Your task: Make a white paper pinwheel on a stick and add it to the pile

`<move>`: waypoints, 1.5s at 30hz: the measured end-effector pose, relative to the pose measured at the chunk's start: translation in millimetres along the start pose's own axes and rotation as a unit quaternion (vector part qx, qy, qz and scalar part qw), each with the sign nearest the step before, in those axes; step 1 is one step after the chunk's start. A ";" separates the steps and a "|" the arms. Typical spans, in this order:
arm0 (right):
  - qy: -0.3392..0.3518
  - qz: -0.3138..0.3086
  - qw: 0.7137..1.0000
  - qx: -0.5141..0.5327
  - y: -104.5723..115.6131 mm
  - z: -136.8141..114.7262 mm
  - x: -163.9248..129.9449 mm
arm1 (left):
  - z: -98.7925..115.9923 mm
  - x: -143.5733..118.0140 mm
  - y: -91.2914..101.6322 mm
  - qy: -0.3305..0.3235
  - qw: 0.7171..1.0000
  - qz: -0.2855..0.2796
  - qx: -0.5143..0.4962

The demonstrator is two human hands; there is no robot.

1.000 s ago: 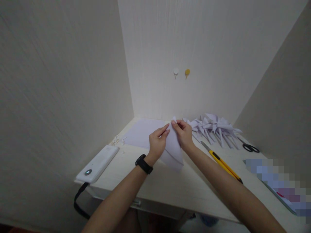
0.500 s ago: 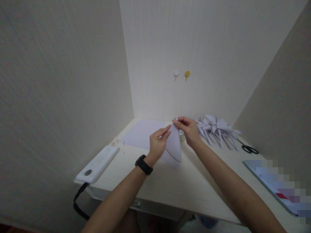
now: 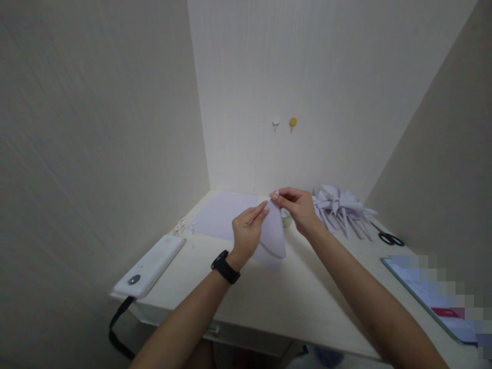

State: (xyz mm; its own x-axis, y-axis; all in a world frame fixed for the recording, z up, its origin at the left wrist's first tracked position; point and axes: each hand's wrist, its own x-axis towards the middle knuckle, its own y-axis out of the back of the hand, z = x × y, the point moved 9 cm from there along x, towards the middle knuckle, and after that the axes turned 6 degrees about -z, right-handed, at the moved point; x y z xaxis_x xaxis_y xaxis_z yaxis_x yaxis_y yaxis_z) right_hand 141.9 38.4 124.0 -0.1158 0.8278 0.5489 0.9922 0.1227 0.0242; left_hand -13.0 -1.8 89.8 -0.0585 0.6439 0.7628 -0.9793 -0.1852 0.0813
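A white sheet of paper point(image 3: 273, 233), folded or curled over on itself, stands up from the desk between my hands. My left hand point(image 3: 248, 230), with a black watch point(image 3: 225, 267) at the wrist, pinches its left edge near the top. At the upper corner my right hand point(image 3: 298, 205) grips the paper between thumb and fingers. Behind my right hand a small round roll point(image 3: 286, 219) is partly hidden. More white paper point(image 3: 221, 212) lies flat on the desk to the left of my hands.
On the white desk point(image 3: 307, 302), several folded paper pinwheel shapes point(image 3: 340, 207) lie at the back right, near black-handled scissors point(image 3: 391, 239). A tablet-like panel point(image 3: 426, 297) rests at the right. A white device point(image 3: 151, 266) with a black strap and paper scraps point(image 3: 184, 227) sit left.
The view has shifted slightly. Both hands keep their pinch on the paper near its top, with hardly any movement between them.
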 end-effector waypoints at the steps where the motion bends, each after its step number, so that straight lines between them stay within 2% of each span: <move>1: 0.000 -0.001 1.000 -0.002 -0.1 -0.5 0.2 | 0.9 -0.4 0.1 -0.007 1.000 0.000 0.005; 7: -0.009 -0.008 1.000 -0.005 -0.3 -4.0 0.6 | 5.3 -2.6 1.2 -0.047 0.998 0.001 0.047; 16: -0.017 -0.027 0.999 0.000 -1.6 -8.3 -0.2 | 12.1 -3.7 2.4 -0.070 0.993 0.003 0.091; 27: -0.033 -0.005 0.999 -0.016 2.6 -12.3 -2.6 | 20.4 -6.3 1.5 -0.111 0.986 -0.002 0.125; 36: -0.049 0.017 0.998 -0.028 7.7 -16.2 -3.2 | 30.0 -10.5 0.9 -0.170 0.968 0.009 0.183; 45: -0.056 0.024 0.998 0.001 6.8 -18.1 -5.5 | 31.9 -9.4 2.3 -0.170 0.967 0.013 0.190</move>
State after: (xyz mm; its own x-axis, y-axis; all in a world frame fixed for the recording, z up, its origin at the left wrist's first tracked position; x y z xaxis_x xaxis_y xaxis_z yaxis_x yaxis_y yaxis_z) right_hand 150.1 24.7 136.3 -0.0725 0.8889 0.4524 0.9966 0.0819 -0.0012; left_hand -8.5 -31.9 103.2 0.0483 0.3654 0.9296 -0.8324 -0.4997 0.2397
